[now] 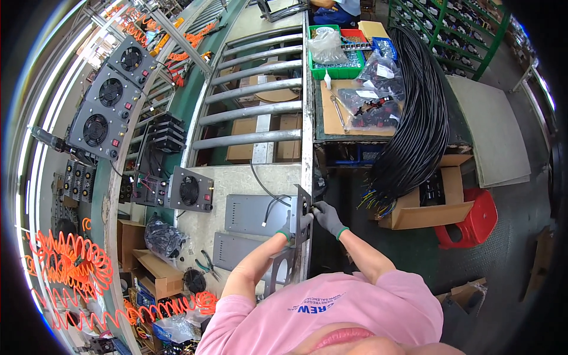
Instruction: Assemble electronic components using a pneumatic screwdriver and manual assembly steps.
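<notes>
A dark grey metal panel (301, 194) stands upright at the right edge of the bench, with a cutout in its face. My left hand (288, 225), in a grey glove with a green cuff, grips the panel from its left side; part of its fingers is hidden. From the right, my right hand (329, 218), gloved alike, has its fingers closed at the cutout, and whatever small part they hold is hidden. A black cable (270, 193) with a white connector runs left of the panel. Below it lie a slotted grey metal cover (248, 212) and a second grey cover (231, 249).
Metal rollers (248, 140) stretch away beyond the bench. Left are a fan unit (190, 190), pliers (206, 263) and an orange coiled hose (77, 266). To the right are black cables (414, 112), a green parts bin (336, 72), a cardboard box (426, 214) and a red stool (475, 220).
</notes>
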`<state>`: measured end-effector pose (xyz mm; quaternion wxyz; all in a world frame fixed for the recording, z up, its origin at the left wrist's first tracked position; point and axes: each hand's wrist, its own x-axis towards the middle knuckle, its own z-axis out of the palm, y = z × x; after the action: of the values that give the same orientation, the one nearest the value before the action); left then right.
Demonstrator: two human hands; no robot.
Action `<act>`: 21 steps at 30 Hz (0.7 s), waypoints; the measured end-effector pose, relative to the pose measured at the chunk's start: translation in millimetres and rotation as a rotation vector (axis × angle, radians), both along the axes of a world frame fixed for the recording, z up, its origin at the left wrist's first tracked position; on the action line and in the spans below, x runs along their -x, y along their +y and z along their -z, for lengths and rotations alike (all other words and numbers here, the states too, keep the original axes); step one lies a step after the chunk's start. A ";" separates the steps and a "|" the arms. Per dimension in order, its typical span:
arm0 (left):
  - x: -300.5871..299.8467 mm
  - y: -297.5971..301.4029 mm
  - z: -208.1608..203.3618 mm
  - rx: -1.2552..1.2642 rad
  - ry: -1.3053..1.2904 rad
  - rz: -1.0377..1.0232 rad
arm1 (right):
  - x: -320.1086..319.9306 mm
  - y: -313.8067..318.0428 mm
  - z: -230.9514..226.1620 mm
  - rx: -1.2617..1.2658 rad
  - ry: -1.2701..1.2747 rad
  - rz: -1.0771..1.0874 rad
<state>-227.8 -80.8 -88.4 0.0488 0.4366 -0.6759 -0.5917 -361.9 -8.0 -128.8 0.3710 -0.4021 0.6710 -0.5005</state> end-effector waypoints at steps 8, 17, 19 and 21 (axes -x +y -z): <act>11.2 0.6 -21.6 -0.014 0.050 0.015 | 4.7 -11.5 19.1 -0.135 0.120 -0.064; 9.3 3.3 -19.2 0.083 0.018 0.045 | -0.4 -1.6 16.0 -0.130 -0.039 0.128; 9.8 5.1 -24.5 0.090 0.072 0.002 | -1.6 -0.3 16.3 0.050 0.062 0.092; 5.9 4.9 -27.4 0.066 0.119 -0.012 | -2.6 1.1 8.9 -0.011 0.107 0.050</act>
<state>-233.7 -75.9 -60.9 0.1069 0.4031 -0.6883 -0.5936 -359.3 -6.9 -137.8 0.3241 -0.4094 0.7025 -0.4836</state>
